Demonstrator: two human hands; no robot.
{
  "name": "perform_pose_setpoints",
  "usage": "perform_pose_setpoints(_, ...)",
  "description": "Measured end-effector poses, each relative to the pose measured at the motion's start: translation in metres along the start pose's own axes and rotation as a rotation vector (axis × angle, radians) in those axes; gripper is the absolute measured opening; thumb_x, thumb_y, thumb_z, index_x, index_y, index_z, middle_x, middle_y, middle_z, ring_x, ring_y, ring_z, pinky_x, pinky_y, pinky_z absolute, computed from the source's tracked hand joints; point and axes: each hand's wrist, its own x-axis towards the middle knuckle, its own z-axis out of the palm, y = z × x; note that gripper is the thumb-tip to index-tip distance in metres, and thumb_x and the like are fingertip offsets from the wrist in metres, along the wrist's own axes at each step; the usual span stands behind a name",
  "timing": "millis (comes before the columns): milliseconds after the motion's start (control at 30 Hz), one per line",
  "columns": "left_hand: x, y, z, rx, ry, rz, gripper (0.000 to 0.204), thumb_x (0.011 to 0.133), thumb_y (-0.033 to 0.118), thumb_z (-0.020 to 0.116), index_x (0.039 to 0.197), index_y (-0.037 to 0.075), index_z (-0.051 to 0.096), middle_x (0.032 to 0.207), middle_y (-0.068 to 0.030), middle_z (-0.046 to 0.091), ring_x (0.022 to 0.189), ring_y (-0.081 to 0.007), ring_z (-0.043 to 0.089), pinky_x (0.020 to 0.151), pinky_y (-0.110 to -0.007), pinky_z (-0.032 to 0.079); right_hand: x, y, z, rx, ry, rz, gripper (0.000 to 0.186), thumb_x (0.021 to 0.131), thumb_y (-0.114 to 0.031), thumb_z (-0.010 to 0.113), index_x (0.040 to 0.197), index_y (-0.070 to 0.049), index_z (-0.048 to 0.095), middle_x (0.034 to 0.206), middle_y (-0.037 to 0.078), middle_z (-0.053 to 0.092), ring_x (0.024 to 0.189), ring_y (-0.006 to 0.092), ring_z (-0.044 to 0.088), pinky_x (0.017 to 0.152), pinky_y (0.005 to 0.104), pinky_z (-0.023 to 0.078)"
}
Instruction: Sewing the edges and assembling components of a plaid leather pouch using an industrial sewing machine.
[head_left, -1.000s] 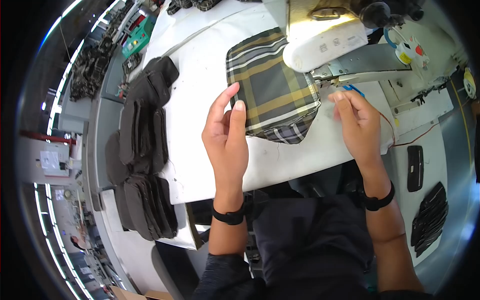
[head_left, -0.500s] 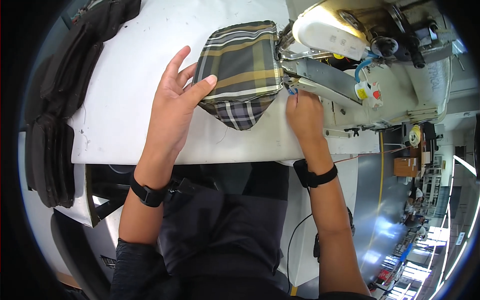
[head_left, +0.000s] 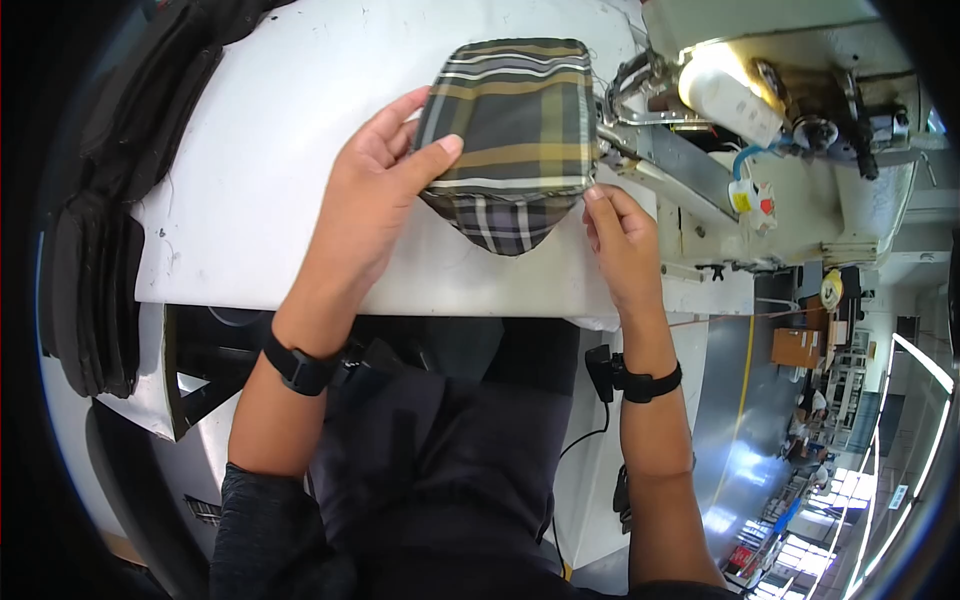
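Under my left hand's thumb lies the left edge of a plaid fabric piece (head_left: 510,125), olive, grey, tan and white, with a darker checked flap hanging from its lower side. My left hand (head_left: 375,185) grips that edge, fingers beneath it. My right hand (head_left: 620,235) pinches the piece's lower right corner with thumb and index finger, other fingers curled. The piece's right edge lies against the metal arm of a sewing machine (head_left: 680,175); whether it touches the needle area I cannot tell.
A white worktable (head_left: 230,250) extends under the piece, with stacked dark padded pieces (head_left: 95,310) along its left. A lit white machine housing (head_left: 730,105) overhangs at upper right. Farther right are an aisle (head_left: 740,420), cardboard boxes (head_left: 798,347) and people at distant benches.
The view has swung from a second ago. Since half a second ago, my right hand has come from beside blue snips onto the piece's corner; the piece has shifted slightly right.
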Motion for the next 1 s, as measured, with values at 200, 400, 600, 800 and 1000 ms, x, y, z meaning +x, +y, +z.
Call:
perform_pose_setpoints(200, -0.036, 0.014, -0.056, 0.218, 0.074, 0.082, 0.065, 0.100, 0.003, 0.068, 0.158, -0.008, 0.041, 0.136, -0.0190, 0.067, 0.122, -0.0191, 0.066, 0.107, -0.032, 0.050, -0.014, -0.028, 0.018, 0.126, -0.152, -0.012, 0.027, 0.104, -0.025, 0.071, 0.113, 0.000, 0.073, 0.095, -0.004, 0.067, 0.087, 0.0036, 0.057, 0.079, 0.0218, 0.046)
perform_pose_setpoints(400, -0.059, 0.023, -0.086, 0.314, 0.165, 0.128, 0.065, 0.099, -0.001, 0.066, 0.160, -0.005, 0.041, 0.138, -0.0206, 0.066, 0.126, -0.0205, 0.065, 0.110, -0.033, 0.050, -0.007, -0.051, 0.052, 0.236, -0.324, -0.025, 0.021, 0.101, -0.017, 0.076, 0.113, -0.001, 0.071, 0.101, -0.002, 0.071, 0.095, 0.0050, 0.063, 0.087, 0.0222, 0.051)
perform_pose_setpoints(600, -0.057, 0.020, -0.087, 0.282, 0.149, 0.139, 0.063, 0.100, 0.000, 0.067, 0.158, -0.007, 0.042, 0.140, -0.0206, 0.065, 0.129, -0.0204, 0.064, 0.111, -0.033, 0.049, -0.001, -0.061, 0.086, 0.352, -0.436, -0.005, 0.020, 0.101, -0.018, 0.077, 0.110, -0.001, 0.071, 0.099, -0.002, 0.070, 0.089, 0.0039, 0.061, 0.082, 0.0211, 0.050)
perform_pose_setpoints(800, -0.059, 0.018, -0.097, 0.301, 0.156, 0.122, 0.059, 0.102, 0.001, 0.066, 0.155, -0.009, 0.044, 0.139, -0.0169, 0.066, 0.124, -0.0176, 0.064, 0.109, -0.032, 0.050, -0.012, -0.044, 0.078, 0.344, -0.358, -0.068, 0.018, 0.102, -0.023, 0.073, 0.105, -0.005, 0.072, 0.080, -0.007, 0.058, 0.065, -0.0011, 0.043, 0.055, 0.0175, 0.029)
perform_pose_setpoints(1000, -0.057, 0.017, -0.091, 0.336, 0.096, 0.095, 0.052, 0.104, 0.007, 0.068, 0.150, -0.009, 0.051, 0.133, -0.0129, 0.069, 0.120, -0.0153, 0.065, 0.106, -0.030, 0.050, -0.019, -0.006, 0.006, -0.655, 0.095, -0.459, 0.030, 0.096, -0.015, 0.078, 0.118, 0.003, 0.070, 0.114, 0.009, 0.072, 0.102, 0.0226, 0.071, 0.090, 0.0322, 0.055)
